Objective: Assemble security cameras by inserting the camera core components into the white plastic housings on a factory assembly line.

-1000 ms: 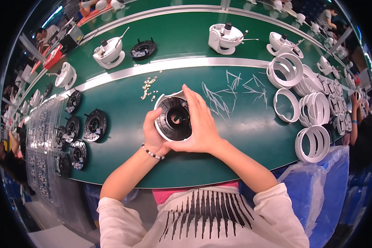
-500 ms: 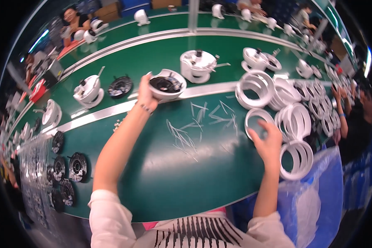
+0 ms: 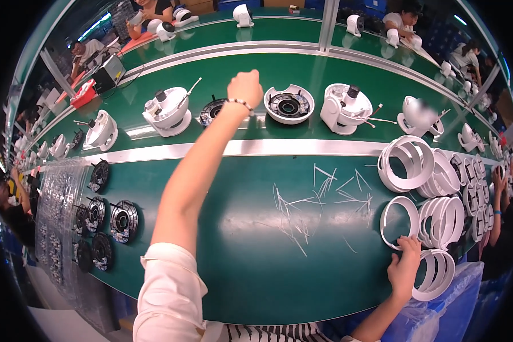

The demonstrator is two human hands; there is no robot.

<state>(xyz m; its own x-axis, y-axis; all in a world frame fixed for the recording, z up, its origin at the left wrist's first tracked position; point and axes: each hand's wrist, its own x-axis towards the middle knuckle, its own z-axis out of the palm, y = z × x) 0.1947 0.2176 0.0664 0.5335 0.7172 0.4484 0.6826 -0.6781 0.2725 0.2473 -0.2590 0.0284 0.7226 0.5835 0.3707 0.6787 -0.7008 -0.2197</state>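
Resting beside the left hand (image 3: 245, 88), round white-rimmed housing (image 3: 289, 104), black inside.

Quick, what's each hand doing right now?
Left hand: closed in a fist, holding nothing visible, beside the white dome part.
Right hand: open, fingers on a white ring.

Left hand (image 3: 245, 87) fisted, arm stretched forward — right hand (image 3: 403, 268) low, fingers curled.
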